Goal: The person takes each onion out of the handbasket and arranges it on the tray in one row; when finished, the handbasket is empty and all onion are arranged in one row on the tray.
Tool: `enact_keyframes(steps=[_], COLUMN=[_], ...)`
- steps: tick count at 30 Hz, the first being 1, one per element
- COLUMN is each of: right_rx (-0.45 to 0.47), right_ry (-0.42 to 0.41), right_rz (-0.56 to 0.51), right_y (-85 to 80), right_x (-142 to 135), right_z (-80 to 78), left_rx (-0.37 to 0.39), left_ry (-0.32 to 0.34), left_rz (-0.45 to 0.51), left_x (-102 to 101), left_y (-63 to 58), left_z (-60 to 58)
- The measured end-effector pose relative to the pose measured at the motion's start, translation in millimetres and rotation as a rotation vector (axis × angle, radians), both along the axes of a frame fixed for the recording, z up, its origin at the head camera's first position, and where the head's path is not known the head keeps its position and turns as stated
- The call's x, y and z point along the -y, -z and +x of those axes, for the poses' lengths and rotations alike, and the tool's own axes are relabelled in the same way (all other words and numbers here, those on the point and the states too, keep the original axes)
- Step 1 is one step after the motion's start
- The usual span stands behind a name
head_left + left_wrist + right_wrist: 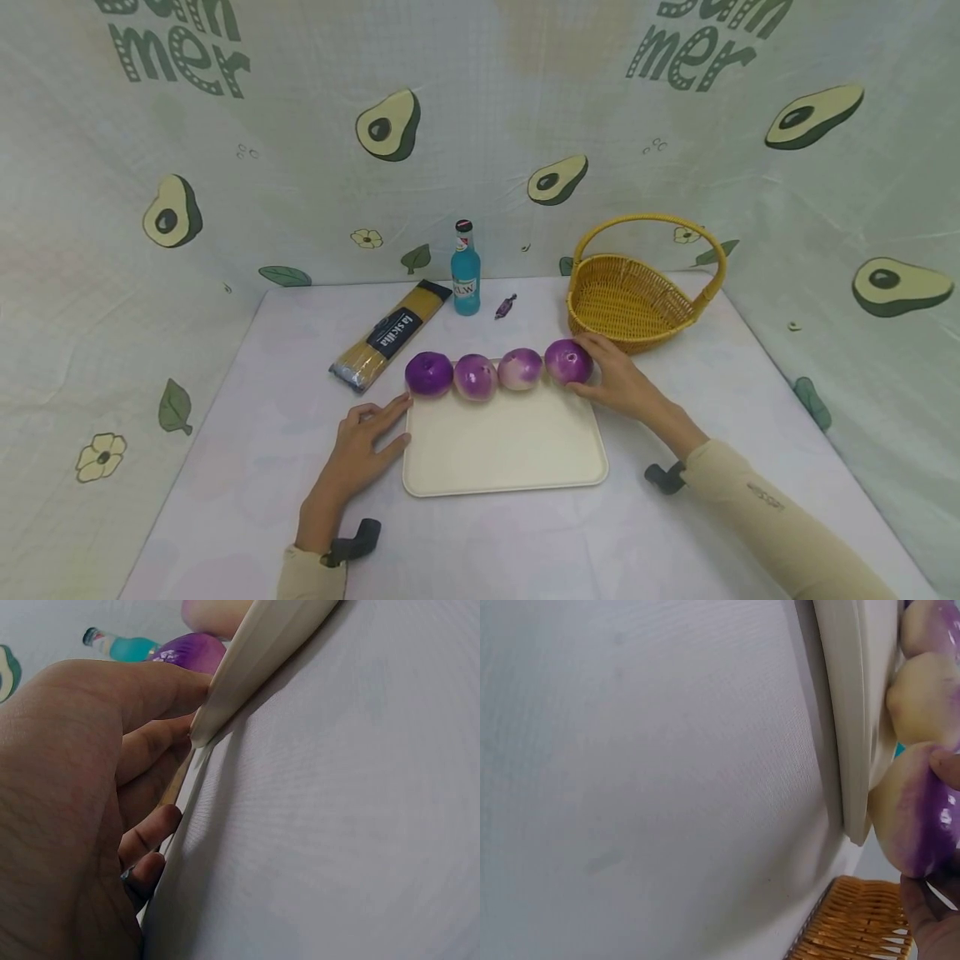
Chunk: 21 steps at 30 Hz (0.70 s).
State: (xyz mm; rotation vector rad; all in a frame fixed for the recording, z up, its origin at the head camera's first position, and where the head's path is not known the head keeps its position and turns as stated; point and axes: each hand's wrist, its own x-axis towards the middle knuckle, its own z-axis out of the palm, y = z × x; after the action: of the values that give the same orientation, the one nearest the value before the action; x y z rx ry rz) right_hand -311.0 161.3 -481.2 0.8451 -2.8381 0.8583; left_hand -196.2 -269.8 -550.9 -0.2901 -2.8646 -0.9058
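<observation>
Several purple-and-white turnips stand in a row along the far edge of a cream rectangular tray [504, 450]. My right hand [622, 382] grips the rightmost turnip [568, 362], thumb on the near side and fingers on the far side. In the right wrist view this turnip [904, 814] overhangs the tray's corner, its white underside showing. My left hand [360, 450] touches the tray's left edge with relaxed fingers, near the dark purple turnip [429, 374]. The left wrist view has thumb and fingertips right at the tray's rim [247, 671]. Two paler turnips, one left [476, 377] and one right [520, 369], sit between.
Behind the row stand a blue bottle [466, 279] and, to the right, a yellow wicker basket [626, 296] with a tall handle. A wrapped candy [506, 307] lies between them. A pack of spaghetti [390, 336] lies at the left. Avocado-print cloth [480, 67] surrounds the white table.
</observation>
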Motion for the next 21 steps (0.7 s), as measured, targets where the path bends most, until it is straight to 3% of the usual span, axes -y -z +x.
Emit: enact_keyframes(steps=[13, 21], right_rx=[0.039, 0.066], right_ry=[0.020, 0.038], right_rz=[0.033, 0.031], right_y=[3.0, 4.8], right_x=[3.2, 0.4], right_z=[1.0, 3.4], left_rx=[-0.015, 0.079], left_ry=[0.006, -0.077], left_rz=[0.000, 0.069], left_x=[0.8, -0.2], left_y=[2.2, -6.0], left_z=[1.4, 1.5])
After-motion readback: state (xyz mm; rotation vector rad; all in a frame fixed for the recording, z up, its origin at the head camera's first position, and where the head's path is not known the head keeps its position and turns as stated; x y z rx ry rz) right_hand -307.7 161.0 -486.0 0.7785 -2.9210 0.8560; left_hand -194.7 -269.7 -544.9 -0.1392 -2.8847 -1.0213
